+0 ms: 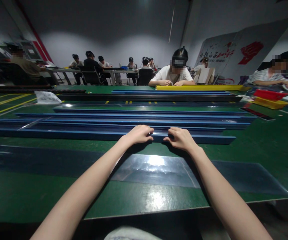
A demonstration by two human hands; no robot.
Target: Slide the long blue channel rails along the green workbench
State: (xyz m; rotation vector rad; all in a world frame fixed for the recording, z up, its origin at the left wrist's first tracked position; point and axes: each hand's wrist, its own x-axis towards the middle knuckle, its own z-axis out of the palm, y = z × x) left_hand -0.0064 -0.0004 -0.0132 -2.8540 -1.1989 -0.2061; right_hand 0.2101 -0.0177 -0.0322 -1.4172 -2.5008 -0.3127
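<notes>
the blue channel (pixel 59 134) before you looks smooth, with a soft satin sheen; you cannot tell coated metal from plastic here. nearer you, the clear strip (pixel 156 170) is glossy, smooth plastic film, throwing back a hard white glare. your green worktop (pixel 271 146) is smooth and semi-gloss. the white sheet (pixel 47 97) looks crinkled, paper or thin film. the red tray (pixel 270 95) and yellow tray (pixel 271 103) look like smooth plastic.

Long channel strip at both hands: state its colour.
That long channel strip is blue; see head view.

Left hand (pixel 139 134) and right hand (pixel 181 138) are ungloved, both forearms (pixel 84 186) bare, clothing (pixel 131 234) whitish.
</notes>
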